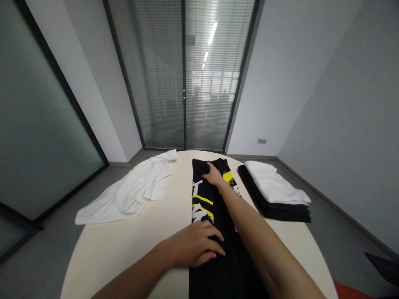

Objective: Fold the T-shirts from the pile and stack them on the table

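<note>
Black printed T-shirt lies folded into a long strip mid-tabletop; left hand and right hand press flat, fingers spread, cross-fold pending.

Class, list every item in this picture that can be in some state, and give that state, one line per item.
black shirt: folded into a long strip, flat on the table
white garment: crumpled, unfolded, at the table's left edge
folded stack: white piece on black ones, neat
left hand: flat, pressing the shirt
right hand: palm down on the shirt's far end
blinds: lowered
</note>
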Motion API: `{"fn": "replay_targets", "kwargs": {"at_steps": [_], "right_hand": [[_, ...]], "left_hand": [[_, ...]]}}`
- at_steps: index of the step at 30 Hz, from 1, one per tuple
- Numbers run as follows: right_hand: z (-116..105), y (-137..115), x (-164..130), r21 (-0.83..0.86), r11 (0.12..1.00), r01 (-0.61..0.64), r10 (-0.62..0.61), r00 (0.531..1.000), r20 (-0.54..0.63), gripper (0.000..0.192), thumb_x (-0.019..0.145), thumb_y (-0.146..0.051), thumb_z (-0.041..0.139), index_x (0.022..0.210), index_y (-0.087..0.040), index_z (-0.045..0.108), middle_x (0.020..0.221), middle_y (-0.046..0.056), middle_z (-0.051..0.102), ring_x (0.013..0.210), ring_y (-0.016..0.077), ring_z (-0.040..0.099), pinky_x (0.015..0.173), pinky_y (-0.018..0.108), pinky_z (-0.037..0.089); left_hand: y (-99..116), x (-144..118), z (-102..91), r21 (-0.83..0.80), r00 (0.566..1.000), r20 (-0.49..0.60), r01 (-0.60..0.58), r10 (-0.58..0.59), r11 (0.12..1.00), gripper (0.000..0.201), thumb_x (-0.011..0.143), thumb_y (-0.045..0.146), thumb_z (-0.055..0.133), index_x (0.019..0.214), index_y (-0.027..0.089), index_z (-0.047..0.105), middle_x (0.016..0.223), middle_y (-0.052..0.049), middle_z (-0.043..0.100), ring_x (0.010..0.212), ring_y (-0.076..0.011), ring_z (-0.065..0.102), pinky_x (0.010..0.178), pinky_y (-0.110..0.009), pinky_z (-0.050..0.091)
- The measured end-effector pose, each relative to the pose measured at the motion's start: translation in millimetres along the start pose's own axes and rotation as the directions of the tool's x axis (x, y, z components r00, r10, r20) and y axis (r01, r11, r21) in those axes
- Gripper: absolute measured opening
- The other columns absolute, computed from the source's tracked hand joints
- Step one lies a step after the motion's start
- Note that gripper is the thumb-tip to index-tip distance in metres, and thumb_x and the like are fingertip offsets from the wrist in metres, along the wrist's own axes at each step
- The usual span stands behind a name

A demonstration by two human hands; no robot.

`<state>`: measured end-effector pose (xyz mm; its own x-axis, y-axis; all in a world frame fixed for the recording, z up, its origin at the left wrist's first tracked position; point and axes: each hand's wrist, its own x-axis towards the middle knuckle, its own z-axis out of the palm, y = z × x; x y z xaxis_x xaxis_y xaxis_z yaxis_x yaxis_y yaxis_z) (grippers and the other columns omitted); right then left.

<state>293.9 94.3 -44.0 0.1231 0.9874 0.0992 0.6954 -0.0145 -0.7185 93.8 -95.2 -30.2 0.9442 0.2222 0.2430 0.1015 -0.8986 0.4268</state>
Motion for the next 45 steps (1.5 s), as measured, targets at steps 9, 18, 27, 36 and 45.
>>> {"fn": "replay_targets", "kwargs": {"at_steps": [9,18,27,36,45], "right_hand": [[-24.3,8.3,-23.4,-0.176,0.979,0.105,-0.109,0.994,-0.014,0.042,0.09,-0.023,0.063,0.131,-0.016,0.063,0.132,0.012,0.064,0.117,0.022,0.063,0.106,0.034,0.044],[-37.7,27.4,-61.8,-0.289,0.947,0.143,-0.149,0.989,0.001,0.028,0.093,-0.032,0.06,0.114,-0.017,0.074,0.115,0.01,0.073,0.111,0.0237,0.065,0.102,0.032,0.044],[-29.7,47.9,-81.8,-0.327,0.887,0.325,-0.323,0.944,0.062,0.038,0.104,-0.032,0.041,0.128,-0.015,0.065,0.136,0.013,0.061,0.13,0.022,0.051,0.114,0.037,0.033],[-31.5,50.3,-96.8,-0.317,0.855,0.411,-0.423,0.905,0.034,0.038,0.105,-0.032,0.037,0.125,-0.016,0.065,0.137,0.012,0.059,0.13,0.0208,0.051,0.116,0.036,0.033],[-35.3,50.6,-101.5,-0.276,0.812,0.515,-0.514,0.854,0.08,0.042,0.105,-0.037,0.037,0.127,-0.014,0.064,0.136,0.015,0.059,0.131,0.0236,0.052,0.116,0.04,0.037]], "left_hand": [[6.8,6.1,11.0,0.031,0.997,0.008,-0.078,0.077,0.996,0.01,0.098,0.023,0.057,0.101,0.025,0.066,0.121,-0.001,0.068,0.113,-0.019,0.057,0.097,-0.033,0.041],[12.6,10.0,18.7,0.047,0.997,0.009,-0.076,0.076,0.996,0.012,0.097,0.025,0.059,0.106,0.025,0.066,0.121,-0.003,0.067,0.112,-0.0197,0.058,0.096,-0.034,0.041],[12.0,8.5,20.9,0.001,0.997,-0.046,-0.055,0.055,0.998,0.016,0.1,0.03,0.055,0.1,0.025,0.07,0.124,-0.004,0.066,0.111,-0.0196,0.06,0.096,-0.033,0.043],[21.8,7.6,18.0,-0.052,0.994,-0.025,-0.11,0.109,0.993,0.023,0.091,0.043,0.068,0.105,0.026,0.072,0.124,-0.005,0.066,0.111,-0.0223,0.061,0.094,-0.035,0.044],[34.2,8.3,30.4,-0.052,0.97,0.021,-0.239,0.241,0.97,0.013,0.091,0.037,0.068,0.098,0.027,0.073,0.106,0.003,0.071,0.101,-0.0168,0.062,0.083,-0.034,0.041]]}}
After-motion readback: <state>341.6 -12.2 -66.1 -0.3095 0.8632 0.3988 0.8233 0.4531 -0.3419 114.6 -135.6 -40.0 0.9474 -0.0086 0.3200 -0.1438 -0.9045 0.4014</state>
